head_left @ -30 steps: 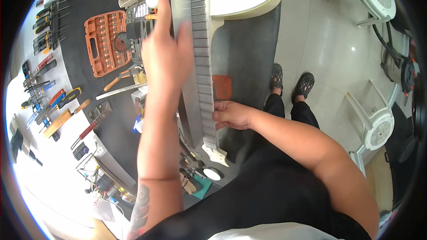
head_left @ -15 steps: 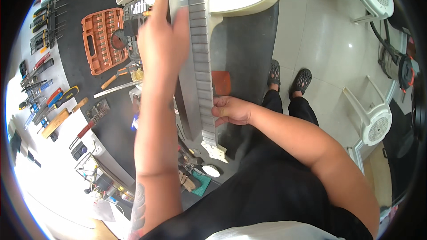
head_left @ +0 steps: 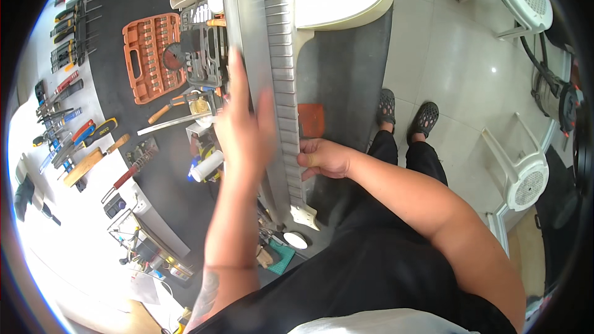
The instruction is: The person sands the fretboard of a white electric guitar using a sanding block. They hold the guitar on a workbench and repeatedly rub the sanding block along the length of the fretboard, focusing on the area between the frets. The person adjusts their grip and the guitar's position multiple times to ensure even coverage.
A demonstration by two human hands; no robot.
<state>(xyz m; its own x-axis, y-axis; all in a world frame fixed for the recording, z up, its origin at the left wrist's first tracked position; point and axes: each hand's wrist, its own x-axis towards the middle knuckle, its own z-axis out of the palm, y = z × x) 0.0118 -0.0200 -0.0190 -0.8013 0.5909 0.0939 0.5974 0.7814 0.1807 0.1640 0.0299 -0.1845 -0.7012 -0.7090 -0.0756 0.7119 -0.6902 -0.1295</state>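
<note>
The fingers of the left hand [head_left: 244, 127] are laid flat on a long metal beam [head_left: 250, 68] over the guitar neck [head_left: 286, 105]; the neck is gripped (near the headstock) by the right hand [head_left: 323, 158], work apparently midway.

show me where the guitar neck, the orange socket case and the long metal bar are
guitar neck [head_left: 286, 96], head view, on the fretboard midway along.
orange socket case [head_left: 147, 55], head view, on the middle of the open tray.
metal bar [head_left: 244, 37], head view, on its flat face above the left hand.
</note>
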